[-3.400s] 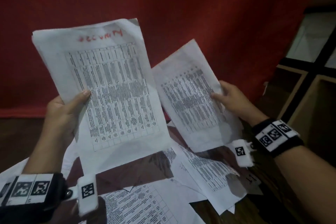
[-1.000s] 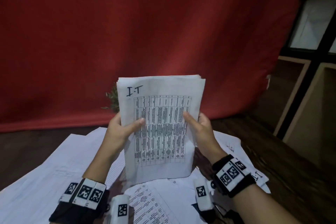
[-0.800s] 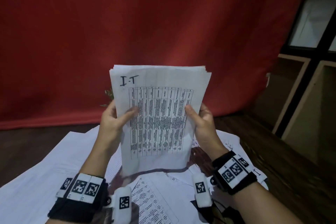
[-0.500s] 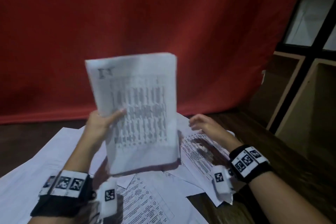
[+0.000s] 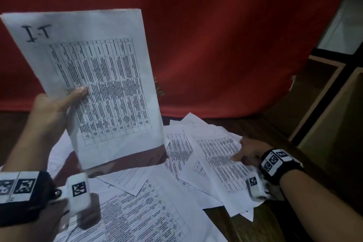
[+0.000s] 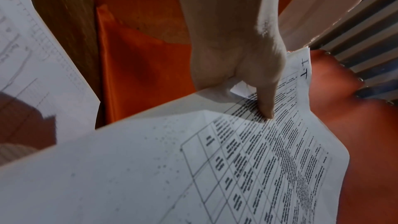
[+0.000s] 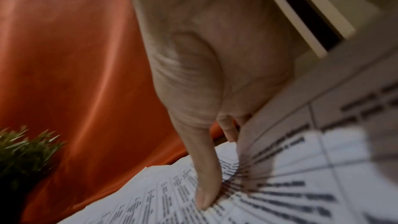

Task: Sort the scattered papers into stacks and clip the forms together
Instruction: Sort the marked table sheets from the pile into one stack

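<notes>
While loose sheets (image 5: pixel 196 179) lie unsorted across the table (image 5: pixel 261 129), the head view shows the left hand (image 5: pixel 52 108) gripping the raised I.T stack (image 5: pixel 94 84). Left wrist: thumb (image 6: pixel 266 101) pinching it. Right wrist: the right hand (image 7: pixel 215 74) pinches a right-side sheet (image 7: pixel 280 185). No clipping done.

Two hands are in view: the left hand (image 5: pixel 51 113) and the right hand (image 5: pixel 250 153), each with one black wristband carrying white coded tags. One sheaf of printed forms (image 5: pixel 94 84), marked "I.T" at its top corner, is held up; how many sheets it holds cannot be counted. On the bench (image 5: pixel 245 220) lie loose printed papers (image 5: pixel 220 161), overlapping: at least six separate sheets can be made out, though the exact total is unclear where they cover each other. One small green plant (image 7: pixel 23 156) shows. One red cloth backdrop (image 5: pixel 225 35) hangs behind. At least two open shelf compartments (image 5: pixel 318 92) stand to the right.
</notes>
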### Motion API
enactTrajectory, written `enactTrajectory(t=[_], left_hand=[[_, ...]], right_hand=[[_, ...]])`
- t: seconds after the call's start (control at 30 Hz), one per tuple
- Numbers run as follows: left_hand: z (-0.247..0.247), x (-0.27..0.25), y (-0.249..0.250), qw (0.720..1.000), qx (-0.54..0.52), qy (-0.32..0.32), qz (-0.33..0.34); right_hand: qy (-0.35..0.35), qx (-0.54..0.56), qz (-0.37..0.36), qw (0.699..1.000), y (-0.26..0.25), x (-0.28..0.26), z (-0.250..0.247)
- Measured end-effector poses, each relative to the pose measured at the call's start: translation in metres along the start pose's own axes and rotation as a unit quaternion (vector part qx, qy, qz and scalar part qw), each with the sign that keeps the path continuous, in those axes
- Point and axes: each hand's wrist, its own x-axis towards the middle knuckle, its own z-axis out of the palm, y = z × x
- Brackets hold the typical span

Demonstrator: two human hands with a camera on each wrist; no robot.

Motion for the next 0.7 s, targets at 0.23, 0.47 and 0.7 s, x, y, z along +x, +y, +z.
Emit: enactTrajectory(t=[0.23,0.47,0.7], left_hand=[[-0.001,-0.001,0.006,1.0,-0.029,-0.002,0.008],[-0.001,-0.002,0.006,0.997,-0.058,-0.029,-0.033],[0.023,-0.01,0.01,0.989,-0.102,-0.091,-0.049]], right_hand=[[0.163,0.164,-0.036,0.972,0.007,0.001,-0.016],[0.224,0.352,-0.233,0.878,-0.053,-0.052,-0.052],[0.161,0.412,-0.329,0.835,-0.119,-0.102,-0.042]])
